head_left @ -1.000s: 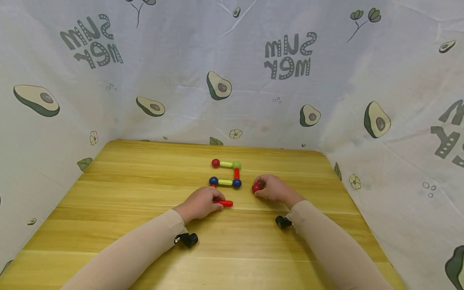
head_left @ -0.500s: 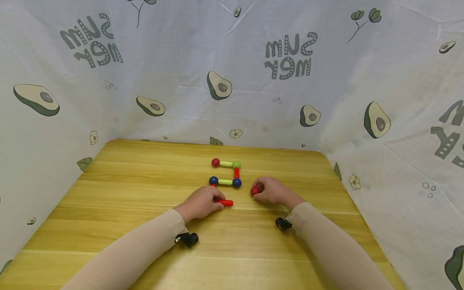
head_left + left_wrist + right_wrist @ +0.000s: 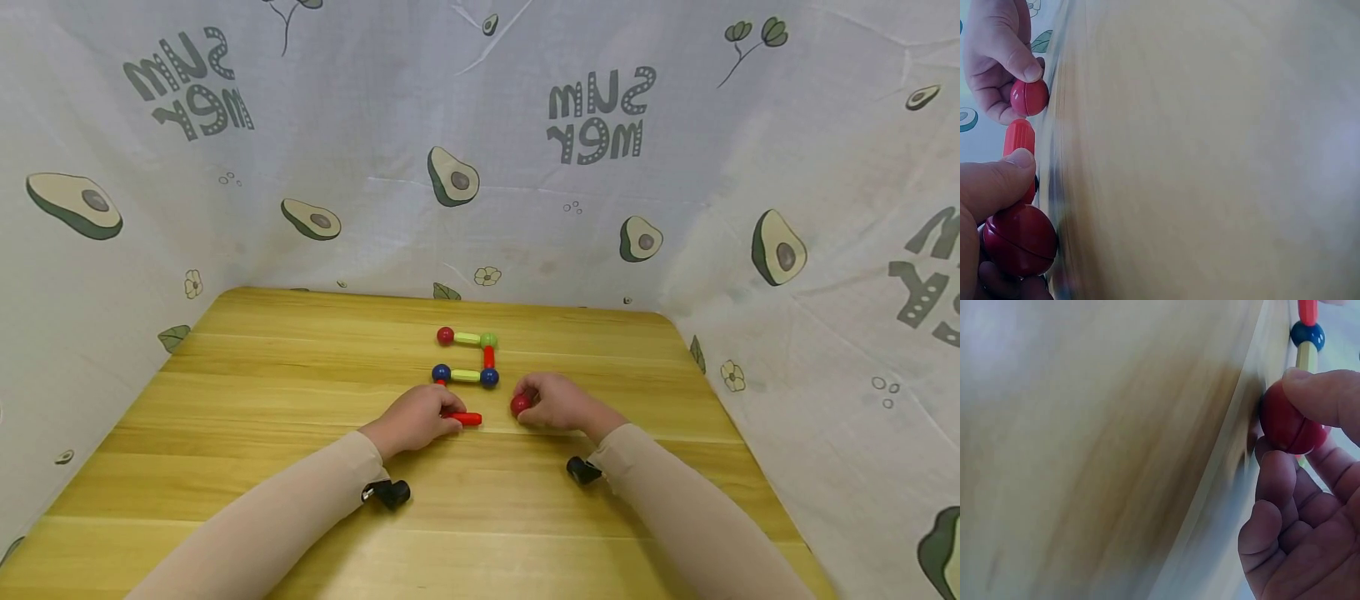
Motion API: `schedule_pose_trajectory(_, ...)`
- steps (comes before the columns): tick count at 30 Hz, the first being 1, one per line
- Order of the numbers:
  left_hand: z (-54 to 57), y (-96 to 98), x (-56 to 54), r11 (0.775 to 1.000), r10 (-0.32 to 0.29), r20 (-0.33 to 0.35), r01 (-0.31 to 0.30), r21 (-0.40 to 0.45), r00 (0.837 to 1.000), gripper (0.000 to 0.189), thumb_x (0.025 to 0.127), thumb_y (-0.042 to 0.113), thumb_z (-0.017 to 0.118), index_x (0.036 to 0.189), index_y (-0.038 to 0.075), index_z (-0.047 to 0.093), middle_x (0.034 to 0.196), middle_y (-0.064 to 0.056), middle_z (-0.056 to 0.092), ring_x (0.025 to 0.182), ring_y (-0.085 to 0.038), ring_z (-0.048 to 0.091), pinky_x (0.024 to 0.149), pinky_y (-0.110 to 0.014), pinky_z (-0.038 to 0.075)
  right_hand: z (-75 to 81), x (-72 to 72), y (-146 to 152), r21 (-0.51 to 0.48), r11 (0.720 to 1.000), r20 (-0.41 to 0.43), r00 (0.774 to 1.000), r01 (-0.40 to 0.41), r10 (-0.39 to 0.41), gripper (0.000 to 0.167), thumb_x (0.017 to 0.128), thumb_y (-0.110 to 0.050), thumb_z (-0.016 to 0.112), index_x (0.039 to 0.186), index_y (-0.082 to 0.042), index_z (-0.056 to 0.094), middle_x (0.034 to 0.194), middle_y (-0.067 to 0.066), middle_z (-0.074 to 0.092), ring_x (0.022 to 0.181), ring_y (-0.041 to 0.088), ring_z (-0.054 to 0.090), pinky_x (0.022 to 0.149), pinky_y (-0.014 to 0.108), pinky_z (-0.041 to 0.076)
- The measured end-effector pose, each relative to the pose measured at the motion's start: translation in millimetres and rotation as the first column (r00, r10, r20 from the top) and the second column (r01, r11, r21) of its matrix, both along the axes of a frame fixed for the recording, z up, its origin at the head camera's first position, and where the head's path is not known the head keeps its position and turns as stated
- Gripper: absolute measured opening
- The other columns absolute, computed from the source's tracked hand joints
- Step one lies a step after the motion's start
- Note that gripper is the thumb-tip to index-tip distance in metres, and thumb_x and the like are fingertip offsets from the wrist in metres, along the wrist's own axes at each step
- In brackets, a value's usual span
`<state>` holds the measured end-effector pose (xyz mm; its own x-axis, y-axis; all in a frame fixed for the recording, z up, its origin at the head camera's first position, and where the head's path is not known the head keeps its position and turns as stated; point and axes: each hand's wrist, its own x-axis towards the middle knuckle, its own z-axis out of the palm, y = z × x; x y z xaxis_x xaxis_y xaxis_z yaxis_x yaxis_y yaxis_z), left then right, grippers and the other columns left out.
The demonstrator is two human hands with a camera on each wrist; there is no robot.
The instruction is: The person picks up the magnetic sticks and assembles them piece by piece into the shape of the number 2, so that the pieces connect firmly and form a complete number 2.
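My left hand (image 3: pixel 418 421) pinches a red magnetic rod (image 3: pixel 471 419), its tip pointing right. In the left wrist view, a red ball (image 3: pixel 1020 240) sits at the rod's near end within the fingers; from the head this ball is hidden. Between thumb and fingers, my right hand (image 3: pixel 562 402) grips another red ball (image 3: pixel 520 406), a short gap to the right of the rod's tip. Beyond the hands lies a zigzag of balls and rods: a red ball (image 3: pixel 446 336), a green ball (image 3: pixel 488 340), and two blue balls (image 3: pixel 489 377). A short red rod (image 3: pixel 441 383) runs from the left blue ball toward my left hand.
Everything lies on a wooden table (image 3: pixel 300 350) with a printed cloth (image 3: pixel 525 233) hanging behind and at the sides. Yellow-green rods (image 3: pixel 465 376) and an upright-running red rod (image 3: pixel 489 357) link the zigzag's balls. Both wrists carry small black cameras (image 3: pixel 393 495).
My right hand has carried its red ball leftward and nearer to me, narrowing the gap to the rod's tip. The left hand and the zigzag have hardly moved.
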<state>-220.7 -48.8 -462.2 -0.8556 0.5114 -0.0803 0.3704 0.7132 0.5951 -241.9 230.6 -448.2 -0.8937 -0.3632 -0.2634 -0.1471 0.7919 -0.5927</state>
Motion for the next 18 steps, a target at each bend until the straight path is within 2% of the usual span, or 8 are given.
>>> schedule_pose_trajectory(18,3.0,1.0,-1.5,1.0,-0.003,-0.014,0.003,0.003,1.0,0.018,0.095,0.025,0.08,0.112,0.018,0.08,0.101,0.006,0.075,0.087,-0.013,0.059,0.09,-0.035,0.052,1.8,8.2,-15.0,-0.004,0.998,-0.003,0.998,-0.065,0.065,0.026,0.088,-0.011,0.083,0.111,-0.013,0.07,0.102,0.001,0.069,0.091,0.017,0.061,0.086,0.035,0.055)
